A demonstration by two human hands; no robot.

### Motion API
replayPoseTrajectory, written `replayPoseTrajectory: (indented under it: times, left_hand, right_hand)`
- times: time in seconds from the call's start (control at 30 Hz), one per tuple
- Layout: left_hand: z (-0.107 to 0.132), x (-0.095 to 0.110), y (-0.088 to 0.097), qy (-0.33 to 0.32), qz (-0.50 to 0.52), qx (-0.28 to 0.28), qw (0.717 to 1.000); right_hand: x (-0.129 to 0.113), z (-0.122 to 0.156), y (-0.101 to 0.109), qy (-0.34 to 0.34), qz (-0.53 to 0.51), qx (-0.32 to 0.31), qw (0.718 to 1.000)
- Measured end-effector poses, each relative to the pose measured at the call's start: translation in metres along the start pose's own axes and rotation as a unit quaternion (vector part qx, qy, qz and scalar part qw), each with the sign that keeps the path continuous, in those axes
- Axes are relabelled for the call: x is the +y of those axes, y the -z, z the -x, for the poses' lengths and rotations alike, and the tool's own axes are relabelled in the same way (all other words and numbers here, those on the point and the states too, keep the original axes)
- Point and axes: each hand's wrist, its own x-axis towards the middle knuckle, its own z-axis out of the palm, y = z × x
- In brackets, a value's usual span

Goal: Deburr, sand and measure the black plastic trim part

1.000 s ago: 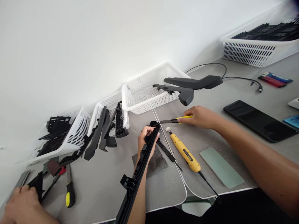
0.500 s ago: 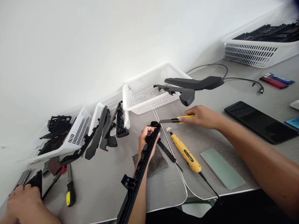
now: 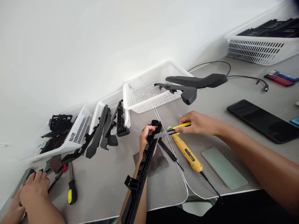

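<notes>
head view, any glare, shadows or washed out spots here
Head view: bright, diffuse light, with a soft shadow on the wall beside the far-right basket; head view: the far-left basket partly washes into the wall; head view: the utility knife shows no harsh glare.

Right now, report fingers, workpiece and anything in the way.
Left fingers gripping long black part near its far end. Right fingers on yellow-handled knife, blade across the part, contact unclear. Yellow power tool lies close by the knife.
</notes>
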Motion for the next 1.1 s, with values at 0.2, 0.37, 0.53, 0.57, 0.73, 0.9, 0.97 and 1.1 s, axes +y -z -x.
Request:
replayPoseTrajectory:
  times: [0.2, 0.37, 0.53, 0.57, 0.73, 0.9, 0.97, 1.1]
  left_hand:
    - [0.002, 0.006, -0.003, 0.012, 0.005, -0.018, 1.000]
    - [0.002, 0.006, -0.004, 0.007, 0.005, -0.024, 1.000]
    - [0.004, 0.008, -0.002, 0.018, -0.018, -0.019, 1.000]
    - [0.004, 0.008, -0.002, 0.017, -0.019, -0.021, 0.999]
    - [0.002, 0.007, -0.003, 0.002, -0.008, -0.020, 1.000]
    - [0.003, 0.006, -0.003, 0.013, -0.001, -0.023, 1.000]
    - [0.004, 0.007, -0.002, 0.019, -0.009, -0.019, 1.000]
    - [0.004, 0.008, -0.003, 0.021, -0.013, -0.016, 1.000]
  right_hand:
    - [-0.008, 0.002, -0.003, 0.031, -0.012, -0.003, 0.999]
    - [-0.004, -0.002, -0.006, 0.034, 0.027, 0.006, 0.999]
    - [0.009, -0.005, 0.002, -0.029, 0.085, 0.097, 0.991]
    - [0.007, -0.004, 0.002, -0.025, 0.071, 0.091, 0.993]
    - [-0.014, 0.002, -0.008, 0.058, -0.022, -0.008, 0.998]
    - [-0.005, -0.003, -0.008, 0.008, 0.030, 0.019, 0.999]
    - [0.002, -0.005, -0.003, -0.033, 0.066, 0.077, 0.994]
    - [-0.004, 0.001, -0.002, -0.002, 0.015, 0.071, 0.997]
